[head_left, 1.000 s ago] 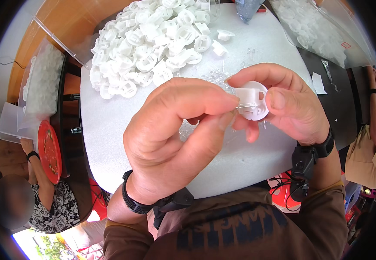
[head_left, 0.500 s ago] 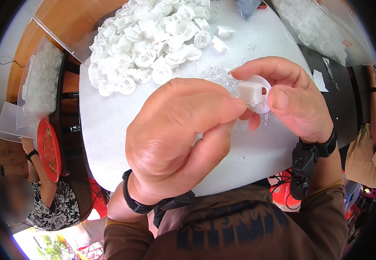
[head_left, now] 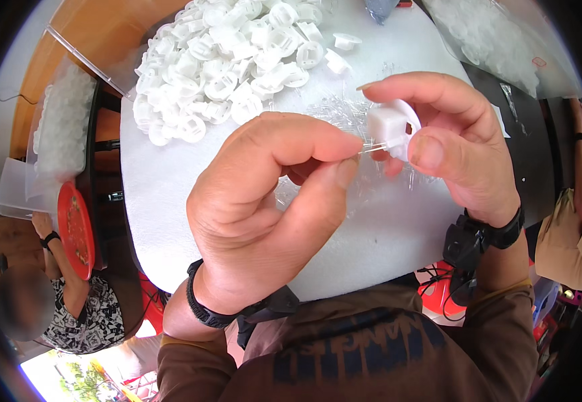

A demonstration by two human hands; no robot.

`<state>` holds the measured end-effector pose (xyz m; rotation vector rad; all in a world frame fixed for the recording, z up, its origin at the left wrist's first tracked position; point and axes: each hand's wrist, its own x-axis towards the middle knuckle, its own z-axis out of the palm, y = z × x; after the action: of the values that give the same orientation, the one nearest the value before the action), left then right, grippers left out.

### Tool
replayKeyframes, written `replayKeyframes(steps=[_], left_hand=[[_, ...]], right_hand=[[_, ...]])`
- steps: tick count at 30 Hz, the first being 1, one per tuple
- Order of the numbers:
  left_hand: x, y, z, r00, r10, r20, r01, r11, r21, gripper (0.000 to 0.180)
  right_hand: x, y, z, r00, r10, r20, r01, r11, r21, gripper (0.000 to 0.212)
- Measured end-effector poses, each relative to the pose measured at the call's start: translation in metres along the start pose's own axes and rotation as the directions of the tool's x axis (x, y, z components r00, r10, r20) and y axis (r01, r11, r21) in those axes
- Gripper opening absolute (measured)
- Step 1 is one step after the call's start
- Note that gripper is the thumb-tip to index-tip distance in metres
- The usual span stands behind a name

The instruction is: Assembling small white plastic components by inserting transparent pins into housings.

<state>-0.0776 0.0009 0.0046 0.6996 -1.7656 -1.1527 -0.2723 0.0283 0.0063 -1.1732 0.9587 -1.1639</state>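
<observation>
My right hand (head_left: 468, 151) holds a white plastic housing (head_left: 386, 124), a round flange with a boxy block on it, between thumb and fingers. A small square opening shows in its side. My left hand (head_left: 264, 208) pinches the ends of thin wire leads (head_left: 373, 147) between thumb and forefinger. Those leads reach across to the housing's lower edge; whether they sit inside it I cannot tell. Behind and below the hands, a scatter of fine clear-looking leaded parts (head_left: 334, 110) lies on the white foam-covered table (head_left: 190, 201).
A heap of white plastic housings (head_left: 230, 60) covers the far left, with loose ones beside it. Bags of pale parts stand at far right (head_left: 485, 40) and left (head_left: 66, 120). A person (head_left: 80, 305) sits at left near a red tray (head_left: 76, 231).
My left fingertips have drawn slightly left and back from the housing, so more of the leads shows. The right hand and housing have shifted a little up and tilted.
</observation>
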Motion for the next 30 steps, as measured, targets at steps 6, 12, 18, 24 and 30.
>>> replayKeyframes(steps=[6, 12, 18, 24, 30], left_hand=[[0.0, 0.001, -0.001, 1.0, 0.014, 0.011, -0.015, 1.0, 0.026, 0.014], [-0.002, 0.004, -0.002, 0.998, 0.023, 0.05, -0.027, 0.996, 0.08, 0.015], [-0.003, 0.004, 0.004, 0.998, -0.067, -0.007, 0.067, 0.997, 0.029, 0.015], [0.0, 0.002, 0.001, 0.999, 0.005, 0.039, -0.009, 0.996, 0.086, 0.013], [0.002, -0.01, -0.001, 0.973, 0.208, 0.096, -0.221, 0.962, 0.158, 0.012]], right_hand=[[-0.002, 0.001, -0.001, 0.995, -0.097, 0.02, 0.098, 0.994, -0.051, 0.052], [-0.003, 0.0, 0.001, 0.996, -0.072, 0.057, 0.076, 0.994, -0.081, 0.05], [-0.001, 0.004, 0.005, 0.997, -0.068, 0.037, 0.069, 0.997, -0.02, 0.049], [0.001, 0.008, 0.0, 0.994, -0.091, 0.066, 0.094, 0.995, -0.042, 0.046], [-0.001, 0.004, 0.005, 1.0, 0.023, 0.021, -0.022, 0.998, -0.059, 0.045]])
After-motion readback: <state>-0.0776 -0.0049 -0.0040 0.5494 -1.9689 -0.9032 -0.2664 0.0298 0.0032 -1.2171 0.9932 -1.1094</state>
